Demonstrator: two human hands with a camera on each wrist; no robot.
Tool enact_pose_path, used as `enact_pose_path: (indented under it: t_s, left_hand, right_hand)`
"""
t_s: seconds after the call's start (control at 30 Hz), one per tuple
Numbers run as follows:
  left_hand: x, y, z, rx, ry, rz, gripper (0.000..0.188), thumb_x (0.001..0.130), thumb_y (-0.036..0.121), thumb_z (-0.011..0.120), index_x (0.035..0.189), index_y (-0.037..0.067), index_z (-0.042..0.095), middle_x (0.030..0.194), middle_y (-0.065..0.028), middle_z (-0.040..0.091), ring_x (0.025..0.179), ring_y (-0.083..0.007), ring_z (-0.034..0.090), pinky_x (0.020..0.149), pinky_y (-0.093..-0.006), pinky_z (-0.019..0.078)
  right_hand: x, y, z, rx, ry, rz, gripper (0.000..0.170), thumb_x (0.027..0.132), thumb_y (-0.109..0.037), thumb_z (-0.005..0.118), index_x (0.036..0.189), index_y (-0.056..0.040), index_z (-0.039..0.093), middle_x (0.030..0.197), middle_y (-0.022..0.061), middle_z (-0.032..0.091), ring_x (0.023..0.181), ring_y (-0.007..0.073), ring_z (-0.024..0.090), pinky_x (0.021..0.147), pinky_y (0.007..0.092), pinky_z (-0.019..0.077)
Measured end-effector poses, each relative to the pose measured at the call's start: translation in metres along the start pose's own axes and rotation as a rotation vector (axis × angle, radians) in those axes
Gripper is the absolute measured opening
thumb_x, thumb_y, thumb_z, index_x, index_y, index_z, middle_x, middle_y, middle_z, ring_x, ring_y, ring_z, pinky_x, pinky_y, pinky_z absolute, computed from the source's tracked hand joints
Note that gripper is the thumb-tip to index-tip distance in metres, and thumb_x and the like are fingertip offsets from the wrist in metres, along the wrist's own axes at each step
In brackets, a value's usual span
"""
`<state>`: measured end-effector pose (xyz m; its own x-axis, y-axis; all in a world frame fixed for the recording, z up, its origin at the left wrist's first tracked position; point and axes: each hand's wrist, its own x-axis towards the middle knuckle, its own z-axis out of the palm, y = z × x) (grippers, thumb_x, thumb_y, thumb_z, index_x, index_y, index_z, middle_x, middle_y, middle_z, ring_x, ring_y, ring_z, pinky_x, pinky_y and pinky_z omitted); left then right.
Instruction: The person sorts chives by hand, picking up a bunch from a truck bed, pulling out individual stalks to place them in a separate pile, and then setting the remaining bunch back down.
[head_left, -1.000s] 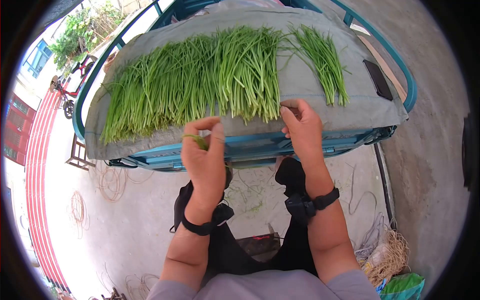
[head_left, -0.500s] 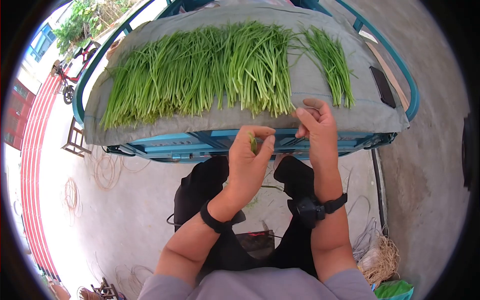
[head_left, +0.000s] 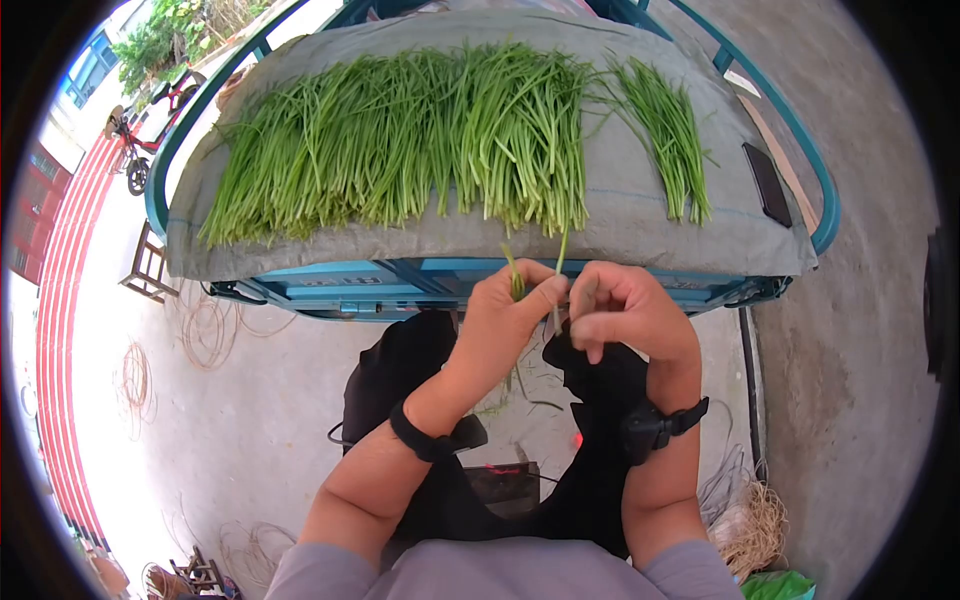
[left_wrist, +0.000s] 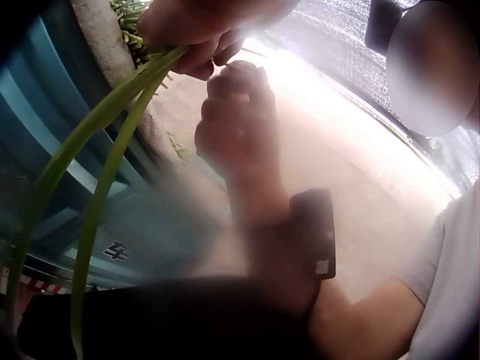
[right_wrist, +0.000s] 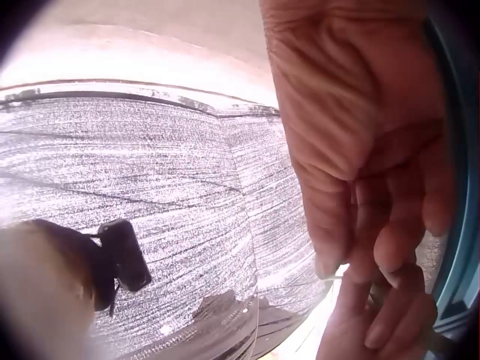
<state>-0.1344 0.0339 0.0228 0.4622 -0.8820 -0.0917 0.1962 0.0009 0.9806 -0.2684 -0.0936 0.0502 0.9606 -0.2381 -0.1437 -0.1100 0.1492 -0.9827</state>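
Just off the front edge of the cloth, my left hand (head_left: 510, 312) pinches an upright chive stalk (head_left: 562, 255) between thumb and forefinger. Limp green leaves (left_wrist: 109, 169) are tucked in the same hand and trail below it. My right hand (head_left: 640, 312) is right beside it, thumb and fingers curled in at the stalk's lower end. A thin pale strand shows at its thumb tip in the right wrist view. Behind the hands lies a wide row of green chives (head_left: 400, 140), with a smaller bunch (head_left: 670, 135) to its right, all on a grey cloth (head_left: 625, 215).
The cloth covers a blue cart bed with side rails (head_left: 822, 180). A black phone (head_left: 766, 185) lies at the cloth's right side. My knees are under the cart's edge. Dry straw-like strands (head_left: 755, 530) and a green bag (head_left: 780, 585) sit at the lower right.
My right hand has come down from the right end of the chive row to my left hand, which moved right to meet it. A stalk now stands in my left fingers.
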Motion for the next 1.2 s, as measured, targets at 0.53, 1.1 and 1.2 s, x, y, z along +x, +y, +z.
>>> enact_pose_path:
  t_s: [0.53, 1.1, 1.2]
  left_hand:
    - [-0.008, 0.011, -0.045, 0.311, -0.900, -0.270, 0.019, 0.087, 0.017, 0.065, 0.078, 0.000, 0.060, 0.067, 0.0007, 0.058, 0.067, -0.0059, 0.053, 0.063, -0.0219, 0.0397]
    - [-0.012, 0.106, -0.121, 0.037, 0.424, 0.488, 0.010, 0.091, 0.015, 0.059, 0.088, 0.006, 0.057, 0.070, -0.0008, 0.057, 0.043, 0.0012, 0.033, 0.037, -0.0152, 0.0185]
    - [0.022, 0.103, -0.159, 0.196, 0.678, 0.556, 0.012, 0.091, 0.017, 0.060, 0.091, 0.005, 0.057, 0.072, -0.0014, 0.058, 0.041, 0.0011, 0.029, 0.035, -0.0171, 0.0166]
  right_hand:
    - [-0.006, 0.020, -0.042, 0.694, -0.103, -0.736, 0.032, 0.096, -0.035, 0.047, 0.095, -0.0047, 0.058, 0.058, -0.0036, 0.044, 0.050, 0.0066, 0.041, 0.049, 0.0240, 0.0433]
    - [0.036, 0.026, -0.015, -0.161, 0.918, -0.245, 0.036, 0.084, -0.033, 0.062, 0.106, -0.0044, 0.058, 0.096, 0.0059, 0.063, 0.071, 0.0158, 0.058, 0.065, 0.0316, 0.0482]
    - [0.051, 0.035, -0.010, -0.497, 0.990, -0.223, 0.032, 0.082, -0.031, 0.062, 0.100, -0.0047, 0.061, 0.093, 0.0103, 0.064, 0.074, 0.0256, 0.061, 0.070, 0.0367, 0.0475]
